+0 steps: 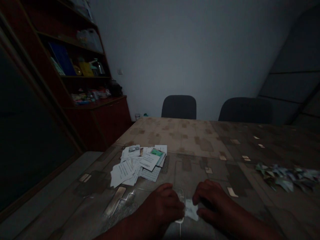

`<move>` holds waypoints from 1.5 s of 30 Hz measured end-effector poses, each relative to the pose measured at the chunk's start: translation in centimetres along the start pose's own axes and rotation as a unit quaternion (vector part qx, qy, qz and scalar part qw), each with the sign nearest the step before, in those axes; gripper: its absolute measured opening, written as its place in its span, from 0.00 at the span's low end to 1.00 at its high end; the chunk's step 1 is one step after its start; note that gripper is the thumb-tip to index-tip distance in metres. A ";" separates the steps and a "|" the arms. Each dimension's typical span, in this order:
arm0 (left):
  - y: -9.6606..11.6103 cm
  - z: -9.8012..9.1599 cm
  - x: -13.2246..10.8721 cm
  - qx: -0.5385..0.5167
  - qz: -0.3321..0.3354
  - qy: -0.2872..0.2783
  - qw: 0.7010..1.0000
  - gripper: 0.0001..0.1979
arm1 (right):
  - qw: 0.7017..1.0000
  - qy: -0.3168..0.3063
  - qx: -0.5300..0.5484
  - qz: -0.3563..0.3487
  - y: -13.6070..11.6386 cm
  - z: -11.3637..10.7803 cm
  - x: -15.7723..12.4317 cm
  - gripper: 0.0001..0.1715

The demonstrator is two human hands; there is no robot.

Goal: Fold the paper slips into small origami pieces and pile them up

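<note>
A small whitish piece of paper (191, 210) with faint marks lies between my two hands, near the front of the table. My left hand (165, 207) has its fingers curled, with the tips on the paper's left edge. From the other side, the bent finger and thumb of my right hand (214, 204) hold the right edge. Farther off to the left, a loose pile of flat printed paper pieces (125, 170) is spread out, one of them partly green (157, 152). Crumpled or folded paper pieces (285, 176) form a heap at the far right.
The table (185, 138) has a patterned brown cover. Two dark chairs (179, 106) stand at its far side, before a pale wall. At the left rises a reddish-brown shelf unit (110, 121) holding bags, folders and small items. A clear glass (137, 116) shows past the table's far left corner.
</note>
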State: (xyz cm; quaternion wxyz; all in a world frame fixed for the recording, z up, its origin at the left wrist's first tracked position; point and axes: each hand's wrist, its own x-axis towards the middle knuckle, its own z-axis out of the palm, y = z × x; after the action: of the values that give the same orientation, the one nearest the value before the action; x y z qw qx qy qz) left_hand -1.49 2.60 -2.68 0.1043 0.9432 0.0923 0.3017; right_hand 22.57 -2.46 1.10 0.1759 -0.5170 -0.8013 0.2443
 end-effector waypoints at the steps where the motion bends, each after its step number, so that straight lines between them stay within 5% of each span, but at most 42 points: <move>1: 0.0 -0.1 0.1 -0.012 -0.009 0.011 1.000 0.10 | 1.000 0.003 0.002 -0.001 -0.3 -0.1 0.0 0.12; 19: 1.1 -0.8 2.3 0.066 -0.020 -0.049 0.996 0.07 | 0.999 0.041 -0.014 -0.002 -0.6 0.6 0.9 0.11; 33: 0.7 0.2 2.4 0.110 0.008 -0.024 0.994 0.08 | 0.999 0.041 -0.022 -0.008 -0.4 0.8 1.0 0.10; 39: 0.6 -0.7 3.6 0.069 0.033 -0.087 0.993 0.08 | 0.999 0.040 -0.029 -0.007 -0.4 0.8 0.7 0.08; 45: 0.2 -1.7 3.3 0.061 0.033 -0.082 0.994 0.08 | 0.999 0.046 -0.007 -0.008 -0.4 0.7 0.8 0.09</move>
State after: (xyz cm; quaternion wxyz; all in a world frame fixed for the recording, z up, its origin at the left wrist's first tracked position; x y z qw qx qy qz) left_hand 0.18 3.45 0.53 0.0438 0.9720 0.0702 0.2201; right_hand 21.53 -2.01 0.80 0.2111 -0.5227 -0.7979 0.2135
